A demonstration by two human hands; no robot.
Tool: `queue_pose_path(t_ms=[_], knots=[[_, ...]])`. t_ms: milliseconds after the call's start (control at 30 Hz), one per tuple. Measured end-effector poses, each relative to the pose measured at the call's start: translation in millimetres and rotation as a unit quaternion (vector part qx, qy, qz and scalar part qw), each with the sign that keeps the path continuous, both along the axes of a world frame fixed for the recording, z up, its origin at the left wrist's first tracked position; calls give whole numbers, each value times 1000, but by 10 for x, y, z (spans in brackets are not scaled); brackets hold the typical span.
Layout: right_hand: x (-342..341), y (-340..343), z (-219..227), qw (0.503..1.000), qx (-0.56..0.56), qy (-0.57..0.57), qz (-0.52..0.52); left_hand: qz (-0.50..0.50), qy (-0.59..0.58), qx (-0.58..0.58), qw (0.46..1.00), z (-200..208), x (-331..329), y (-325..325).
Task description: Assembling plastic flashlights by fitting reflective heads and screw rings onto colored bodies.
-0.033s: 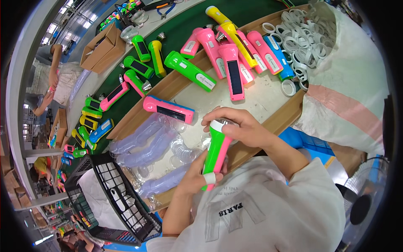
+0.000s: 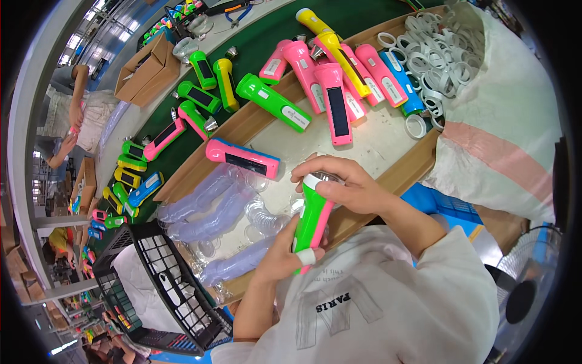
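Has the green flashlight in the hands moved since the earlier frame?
No. The green flashlight sits in the same spot below the pink flashlight on the tray, held by the left hand and right hand.

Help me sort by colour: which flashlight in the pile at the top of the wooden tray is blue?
The blue flashlight at the pile's right edge, beside the bag of white rings. The others in that pile are pink or yellow.
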State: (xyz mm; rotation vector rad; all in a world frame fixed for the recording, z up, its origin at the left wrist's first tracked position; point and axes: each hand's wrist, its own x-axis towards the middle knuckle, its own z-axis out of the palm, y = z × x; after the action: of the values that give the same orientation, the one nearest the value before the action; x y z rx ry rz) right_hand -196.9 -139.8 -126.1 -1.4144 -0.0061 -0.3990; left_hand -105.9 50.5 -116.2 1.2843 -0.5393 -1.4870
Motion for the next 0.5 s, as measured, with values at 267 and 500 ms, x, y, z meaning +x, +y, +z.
queue_pose_path(t_ms=[267,500], knots=[[-6,163,127,990,-87,95,-56,-14,-726,-12,687,64,57,120],[-358,422,692,838,-353,-414,46,-264,-165,-265,913,498,239,367]])
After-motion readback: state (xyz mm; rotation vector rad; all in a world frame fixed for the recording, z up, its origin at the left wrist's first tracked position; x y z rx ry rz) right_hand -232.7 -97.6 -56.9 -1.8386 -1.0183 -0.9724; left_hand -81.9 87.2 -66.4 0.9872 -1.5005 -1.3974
